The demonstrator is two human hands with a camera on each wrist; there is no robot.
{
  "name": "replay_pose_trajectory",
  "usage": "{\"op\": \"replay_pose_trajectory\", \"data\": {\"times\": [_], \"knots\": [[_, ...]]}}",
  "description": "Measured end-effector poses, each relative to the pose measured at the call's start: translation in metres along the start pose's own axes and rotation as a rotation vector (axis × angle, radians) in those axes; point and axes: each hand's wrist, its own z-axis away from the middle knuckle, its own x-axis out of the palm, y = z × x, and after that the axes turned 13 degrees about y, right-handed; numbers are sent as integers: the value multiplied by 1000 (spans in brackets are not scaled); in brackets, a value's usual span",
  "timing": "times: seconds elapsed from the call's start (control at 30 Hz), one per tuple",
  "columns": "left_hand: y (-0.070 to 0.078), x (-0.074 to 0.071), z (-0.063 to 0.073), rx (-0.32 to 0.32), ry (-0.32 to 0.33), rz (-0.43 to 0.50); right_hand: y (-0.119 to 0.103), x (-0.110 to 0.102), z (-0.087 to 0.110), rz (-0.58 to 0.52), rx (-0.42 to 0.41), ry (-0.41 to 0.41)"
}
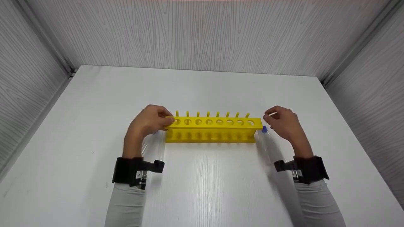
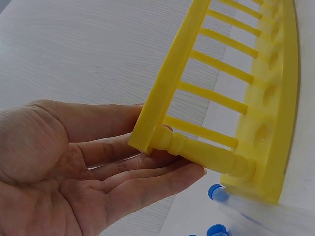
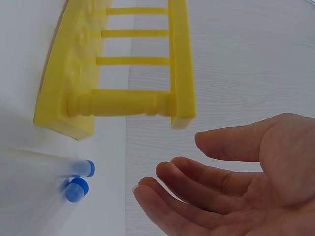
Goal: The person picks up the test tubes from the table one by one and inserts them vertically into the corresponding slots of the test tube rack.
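A yellow test tube rack [image 1: 214, 127] stands upright on the white table, with a row of round holes and thin pegs along its back. My left hand [image 1: 151, 120] grips its left end; in the left wrist view the fingers [image 2: 142, 189] lie around the end post. My right hand [image 1: 284, 122] is just off the right end, fingers loosely bent, touching nothing. Clear tubes with blue caps [image 3: 75, 191] lie near the rack's right end. Others with a blue cap [image 2: 217, 230] lie by the left end, partly hidden under the left wrist in the head view.
The white tabletop [image 1: 202, 91] runs back to a grey wood-grain panel [image 1: 202, 34]. Similar panels close off the left and right sides. Each wrist wears a black strap [image 1: 127, 170] with a small camera arm.
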Motion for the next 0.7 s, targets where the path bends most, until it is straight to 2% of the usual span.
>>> {"op": "replay_pose_trajectory", "data": {"times": [0.27, 0.57, 0.7], "knots": [[0, -1, -1, -11, -7, -9, 7, -4, -1, 99, 52, -105], [1, -2, 0, -9, -20, -1, 16, 0, -7, 223, 83, -138], [-1, -2, 0, -8, -17, 9, 18, 2, -9, 254, 123, -185]]}}
